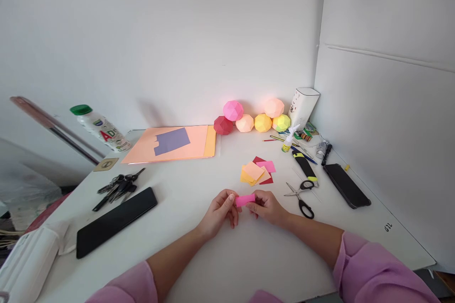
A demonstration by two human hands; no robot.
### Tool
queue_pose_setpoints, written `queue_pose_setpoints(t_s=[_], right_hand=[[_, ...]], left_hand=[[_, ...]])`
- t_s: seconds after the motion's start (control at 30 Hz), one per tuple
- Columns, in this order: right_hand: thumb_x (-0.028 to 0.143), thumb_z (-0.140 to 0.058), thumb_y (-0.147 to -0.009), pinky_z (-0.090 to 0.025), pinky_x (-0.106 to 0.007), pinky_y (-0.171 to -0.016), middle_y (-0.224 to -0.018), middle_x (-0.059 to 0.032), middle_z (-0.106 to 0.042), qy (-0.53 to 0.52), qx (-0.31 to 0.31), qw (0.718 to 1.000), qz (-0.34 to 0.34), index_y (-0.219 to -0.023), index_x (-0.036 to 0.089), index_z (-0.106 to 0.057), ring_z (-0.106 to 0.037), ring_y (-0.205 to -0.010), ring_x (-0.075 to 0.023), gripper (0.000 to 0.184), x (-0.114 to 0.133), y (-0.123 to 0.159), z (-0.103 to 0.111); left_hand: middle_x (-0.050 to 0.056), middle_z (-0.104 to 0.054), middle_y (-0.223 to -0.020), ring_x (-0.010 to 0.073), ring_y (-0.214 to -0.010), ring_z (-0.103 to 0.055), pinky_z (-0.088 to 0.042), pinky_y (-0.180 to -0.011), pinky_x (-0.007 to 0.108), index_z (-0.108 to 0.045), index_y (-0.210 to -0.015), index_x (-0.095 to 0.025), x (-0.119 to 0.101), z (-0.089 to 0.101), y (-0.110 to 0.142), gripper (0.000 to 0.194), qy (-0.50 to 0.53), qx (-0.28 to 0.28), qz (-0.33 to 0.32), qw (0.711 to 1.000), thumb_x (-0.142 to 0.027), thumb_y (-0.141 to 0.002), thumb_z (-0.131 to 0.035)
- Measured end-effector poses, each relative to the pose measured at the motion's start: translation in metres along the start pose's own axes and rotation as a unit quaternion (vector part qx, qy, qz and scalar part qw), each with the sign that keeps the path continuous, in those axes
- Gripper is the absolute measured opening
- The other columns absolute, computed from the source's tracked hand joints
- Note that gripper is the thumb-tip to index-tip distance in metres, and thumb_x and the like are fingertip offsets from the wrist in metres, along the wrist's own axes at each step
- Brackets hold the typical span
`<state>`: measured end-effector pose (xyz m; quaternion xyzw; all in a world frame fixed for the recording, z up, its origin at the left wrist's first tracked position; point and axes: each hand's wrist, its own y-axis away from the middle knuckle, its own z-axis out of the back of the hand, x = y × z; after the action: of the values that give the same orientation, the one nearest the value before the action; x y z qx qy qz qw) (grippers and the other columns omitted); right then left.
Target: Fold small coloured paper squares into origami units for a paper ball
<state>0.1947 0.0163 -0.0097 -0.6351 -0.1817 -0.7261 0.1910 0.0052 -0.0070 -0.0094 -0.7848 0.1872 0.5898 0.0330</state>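
Note:
Between my two hands is a small pink piece of paper (244,200), which looks folded or curled into a narrow strip. My left hand (221,210) pinches its left end between thumb and fingers. At the right end, my right hand (267,206) grips it the same way. Just beyond lies a loose pile of small paper pieces (253,171) in peach, yellow, pink and red. Scissors (301,194) with black handles rest partly spread to the right of my right hand.
Faceted paper balls (233,111) stand against the wall. A glue bottle (287,141), a utility knife (304,165) and a phone (346,185) sit on the right. Left are coloured sheets (170,157), keys (121,187), a long black object (116,221) and a white bottle (103,129).

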Motion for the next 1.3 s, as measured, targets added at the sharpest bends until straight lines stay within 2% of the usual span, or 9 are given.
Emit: queue_pose_setpoints(t_s=[0.13,0.3,0.47,0.63,0.77,0.9,1.0,1.17,1.3], right_hand=[[0.043,-0.061,-0.079,-0.042,-0.024,-0.049,-0.061,0.002,-0.055,-0.008,0.002,1.0,0.01,-0.072,0.016,-0.055,-0.048,-0.048,-0.0092,0.028,0.005,0.0,-0.001],[0.039,-0.059,-0.082,-0.043,-0.023,-0.049,-0.065,0.0013,-0.055,-0.016,0.013,1.0,0.02,-0.082,0.015,-0.063,-0.049,-0.05,-0.009,0.024,0.0,-0.001,0.0],[0.035,-0.061,-0.081,-0.045,-0.024,-0.05,-0.071,-0.0007,-0.058,-0.05,0.005,0.998,0.022,-0.089,0.015,-0.064,-0.05,-0.051,-0.009,0.022,-0.005,-0.002,-0.001],[0.025,-0.057,-0.08,-0.044,-0.024,-0.05,-0.079,-0.002,-0.061,-0.036,-0.001,0.999,0.036,-0.09,0.016,-0.063,-0.052,-0.05,-0.0079,0.014,-0.003,-0.002,-0.001],[0.02,-0.054,-0.079,-0.045,-0.024,-0.052,-0.076,-0.0013,-0.06,-0.019,-0.002,0.999,0.03,-0.091,0.016,-0.062,-0.053,-0.052,-0.0083,0.014,-0.004,-0.002,-0.001],[0.021,-0.057,-0.078,-0.047,-0.023,-0.053,-0.09,-0.0032,-0.059,-0.013,-0.022,0.999,0.027,-0.113,0.02,-0.049,-0.052,-0.055,-0.0075,0.036,-0.009,-0.001,-0.003],[0.019,-0.059,-0.078,-0.046,-0.022,-0.054,-0.104,-0.0049,-0.053,0.025,-0.049,0.995,0.088,-0.116,0.023,-0.042,-0.052,-0.058,-0.006,0.042,-0.012,0.001,-0.004],[0.021,-0.061,-0.078,-0.046,-0.022,-0.053,-0.111,-0.009,-0.047,0.122,-0.018,0.962,0.245,-0.102,0.021,-0.053,-0.05,-0.06,-0.0072,0.025,-0.013,0.001,-0.004],[0.031,-0.062,-0.081,-0.048,-0.025,-0.054,-0.099,-0.0088,-0.054,0.165,-0.008,0.95,0.264,-0.089,0.019,-0.062,-0.049,-0.059,-0.0097,0.015,-0.014,0.0,-0.003]], left_hand=[[0.002,-0.06,-0.07,0.0105,-0.045,-0.055,-0.043,-0.041,0.023,-0.053,-0.095,-0.015,0.0,0.002,0.0,0.042,-0.015,0.031,-0.005,0.999,-0.055,-0.081,-0.051],[0.001,-0.059,-0.073,0.0101,-0.048,-0.055,-0.044,-0.043,0.024,-0.058,-0.096,-0.016,0.0,0.003,0.0,0.037,-0.021,0.035,-0.002,0.999,-0.049,-0.08,-0.057],[0.001,-0.059,-0.076,0.0106,-0.049,-0.056,-0.045,-0.043,0.025,-0.056,-0.1,-0.017,0.0,0.004,0.0,0.035,-0.013,0.04,-0.009,0.999,-0.043,-0.078,-0.062],[-0.002,-0.058,-0.068,0.0108,-0.051,-0.055,-0.045,-0.044,0.024,-0.054,-0.101,-0.018,0.001,0.004,0.001,0.036,-0.021,0.046,-0.005,0.999,-0.041,-0.075,-0.066],[-0.003,-0.059,-0.061,0.0087,-0.043,-0.05,-0.042,-0.041,0.023,-0.056,-0.097,-0.017,0.002,0.003,-0.001,0.038,-0.04,0.018,0.016,0.999,-0.047,-0.075,-0.064],[-0.006,-0.052,-0.042,0.0077,-0.034,-0.043,-0.035,-0.037,0.02,-0.052,-0.075,-0.016,0.002,0.0,-0.003,0.035,-0.072,-0.013,0.027,0.997,-0.051,-0.079,-0.057],[-0.006,-0.053,-0.04,0.0089,-0.033,-0.045,-0.038,-0.038,0.021,-0.049,-0.072,-0.018,0.0,-0.002,-0.003,0.036,-0.066,-0.041,0.027,0.997,-0.052,-0.077,-0.059],[-0.005,-0.055,-0.039,0.0097,-0.031,-0.045,-0.037,-0.036,0.021,-0.048,-0.075,-0.018,-0.002,-0.005,-0.002,0.037,-0.074,-0.049,0.027,0.996,-0.054,-0.078,-0.056],[-0.005,-0.056,-0.042,0.0106,-0.034,-0.048,-0.039,-0.036,0.021,-0.05,-0.079,-0.017,0.0,-0.005,-0.003,0.037,-0.068,-0.039,0.018,0.997,-0.054,-0.079,-0.056]])
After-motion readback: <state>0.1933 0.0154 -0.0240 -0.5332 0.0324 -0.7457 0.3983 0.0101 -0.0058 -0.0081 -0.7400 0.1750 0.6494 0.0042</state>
